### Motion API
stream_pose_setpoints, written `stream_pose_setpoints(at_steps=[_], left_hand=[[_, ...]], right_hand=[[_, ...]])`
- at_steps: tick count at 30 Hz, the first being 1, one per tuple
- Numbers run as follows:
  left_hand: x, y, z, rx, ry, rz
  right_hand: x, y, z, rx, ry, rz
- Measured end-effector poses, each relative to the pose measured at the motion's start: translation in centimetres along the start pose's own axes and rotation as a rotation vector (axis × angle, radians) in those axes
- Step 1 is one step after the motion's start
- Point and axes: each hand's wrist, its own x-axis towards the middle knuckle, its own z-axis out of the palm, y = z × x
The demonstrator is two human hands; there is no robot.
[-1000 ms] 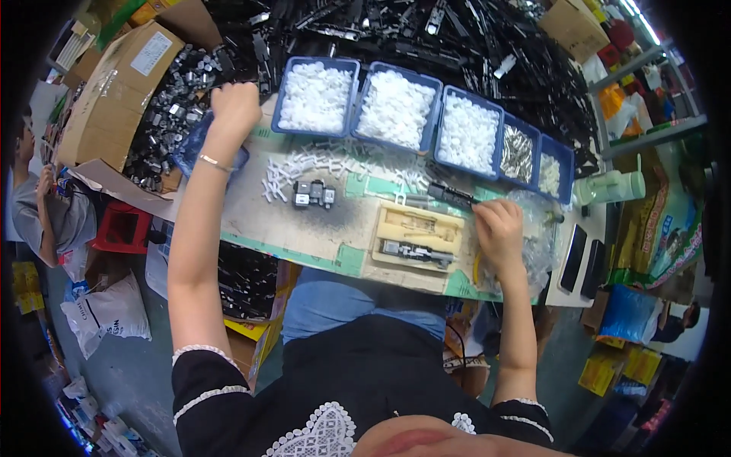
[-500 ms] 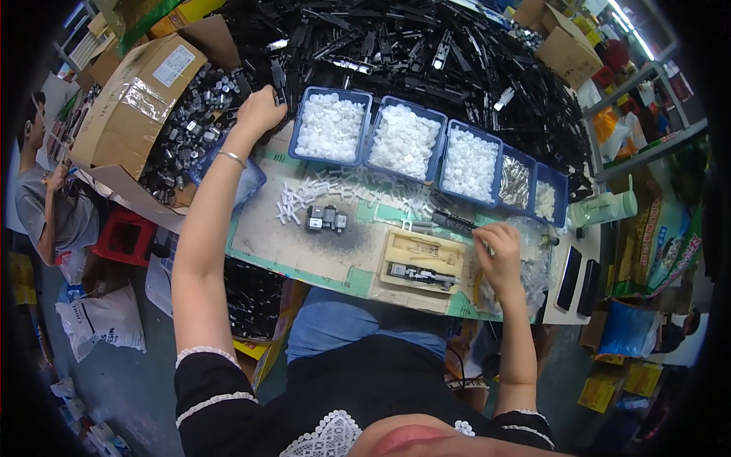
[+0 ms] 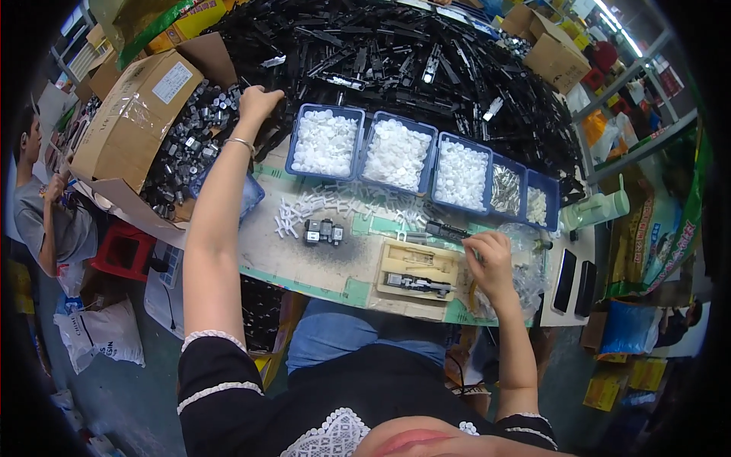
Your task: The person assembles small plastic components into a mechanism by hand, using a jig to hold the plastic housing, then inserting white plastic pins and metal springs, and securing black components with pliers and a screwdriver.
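Observation:
My left hand [image 3: 257,102] reaches far out to the left, fingers curled down into a heap of small grey and black parts [image 3: 186,145] next to an open cardboard box [image 3: 129,114]; whether it grips one is hidden. My right hand [image 3: 487,255] rests on the worktable [image 3: 304,263] beside a tan wooden jig [image 3: 419,272] that holds a dark part. Its fingers pinch near a dark part [image 3: 445,231] at the jig's far edge. Two small black blocks [image 3: 323,231] and scattered white pieces [image 3: 320,204] lie on the table's middle.
A row of blue bins [image 3: 396,156] with white and metal pieces lines the table's far side, before a big pile of black parts [image 3: 403,53]. Two dark phones [image 3: 575,282] and a pale green bottle [image 3: 598,209] are at right. Another person [image 3: 46,206] sits at left.
My left hand has moved away from the leftmost blue bin, farther up and left into the heap of grey parts. My right hand stays by the wooden jig.

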Motion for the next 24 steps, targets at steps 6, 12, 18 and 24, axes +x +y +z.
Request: stream_pose_setpoints(at_steps=[6,12,18,24], left_hand=[[-3.6,4.4,-6.1,-0.582,-0.455,-0.144],[-13.4,8.9,-9.3,-0.759,-0.996,0.006],[-19.7,10.2,-8.9,-0.834,-1.247,0.065],[-21.8,7.4,-6.2,-0.470,-0.779,0.472]], right_hand=[[1.1,-0.4,-0.3,0.108,0.020,0.037],[6.2,-4.9,0.9,0.614,0.016,0.171],[9.7,-7.2,5.7,0.803,0.021,0.080],[8.2,-6.9,8.1,0.632,-0.116,0.281]])
